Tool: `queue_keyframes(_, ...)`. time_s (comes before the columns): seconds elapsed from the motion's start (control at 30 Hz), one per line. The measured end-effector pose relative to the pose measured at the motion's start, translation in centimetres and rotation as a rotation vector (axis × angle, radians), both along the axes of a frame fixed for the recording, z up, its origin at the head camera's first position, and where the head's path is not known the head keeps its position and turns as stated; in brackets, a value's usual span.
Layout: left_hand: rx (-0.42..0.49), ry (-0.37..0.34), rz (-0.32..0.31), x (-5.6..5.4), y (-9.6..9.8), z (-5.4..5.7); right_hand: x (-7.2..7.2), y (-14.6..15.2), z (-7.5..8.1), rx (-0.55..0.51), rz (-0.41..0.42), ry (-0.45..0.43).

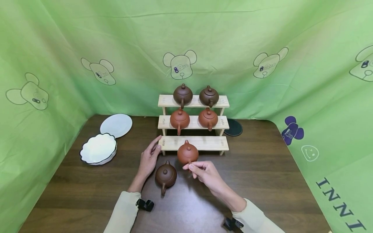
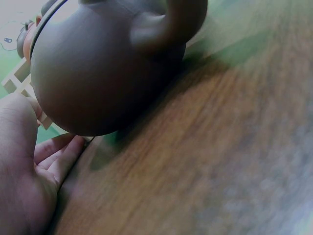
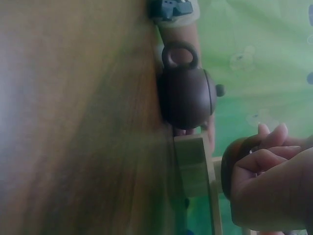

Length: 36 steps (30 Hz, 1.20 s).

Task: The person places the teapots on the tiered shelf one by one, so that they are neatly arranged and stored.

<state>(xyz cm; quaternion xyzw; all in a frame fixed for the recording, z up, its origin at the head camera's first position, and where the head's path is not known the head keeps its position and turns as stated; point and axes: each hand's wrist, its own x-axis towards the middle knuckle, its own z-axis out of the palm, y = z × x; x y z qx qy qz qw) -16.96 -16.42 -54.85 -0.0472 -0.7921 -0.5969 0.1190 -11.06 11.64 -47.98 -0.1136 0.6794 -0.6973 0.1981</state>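
My right hand [image 1: 205, 173] pinches the handle of a reddish-brown teapot [image 1: 187, 153], which is held up at the front of the lowest step of a wooden stand [image 1: 209, 142]. In the right wrist view that teapot [image 3: 228, 169] is mostly hidden behind the fingers [image 3: 264, 159]. My left hand [image 1: 150, 159] touches the left end of the lowest step with its fingers extended. A dark brown teapot [image 1: 166, 175] stands on the table beside the left wrist, its handle toward me; it fills much of the left wrist view.
Two dark brown teapots [image 1: 183, 94] sit on the top step and two reddish ones [image 1: 179, 119] on the middle step. At left are a scalloped white bowl [image 1: 99, 149] and a white plate [image 1: 116, 125]. A dark round mat [image 1: 234, 127] lies behind the stand's right side.
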Motion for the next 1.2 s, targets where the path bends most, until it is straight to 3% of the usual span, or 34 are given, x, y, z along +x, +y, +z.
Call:
queue_keyframes(0.1, -0.010, -0.027, 0.017, 0.2, 0.2, 0.5, -0.5, -0.6, 0.0, 0.003, -0.019, 0.008)
queue_keyframes(0.13, -0.007, -0.027, 0.011, 0.0, 0.1, -0.1, -0.7, -0.8, 0.0, 0.000, -0.026, 0.013)
queue_keyframes(0.23, -0.006, -0.038, 0.014, 0.0, 0.1, 0.0, -1.2, -1.2, -0.1, -0.009, -0.046, 0.019)
queue_keyframes(0.37, -0.005, -0.012, 0.016, 0.1, 0.1, 0.1, -1.9, -1.6, -0.3, -0.017, -0.061, 0.033)
queue_keyframes(0.57, 0.006, 0.068, -0.011, -0.6, -0.5, -1.7, -2.8, -2.2, -0.7, -0.011, -0.072, 0.036)
queue_keyframes(0.7, 0.006, 0.050, -0.014, -0.7, -0.5, -1.7, -3.2, -2.7, -0.7, -0.004, -0.071, 0.041)
queue_keyframes(0.9, 0.018, 0.038, 0.002, 0.1, 0.1, -0.1, -3.9, -3.4, -0.8, 0.006, -0.084, 0.057)
queue_keyframes(1.2, 0.021, 0.067, -0.009, -0.4, -0.2, -1.0, -4.3, -3.9, -0.7, 0.002, -0.095, 0.024)
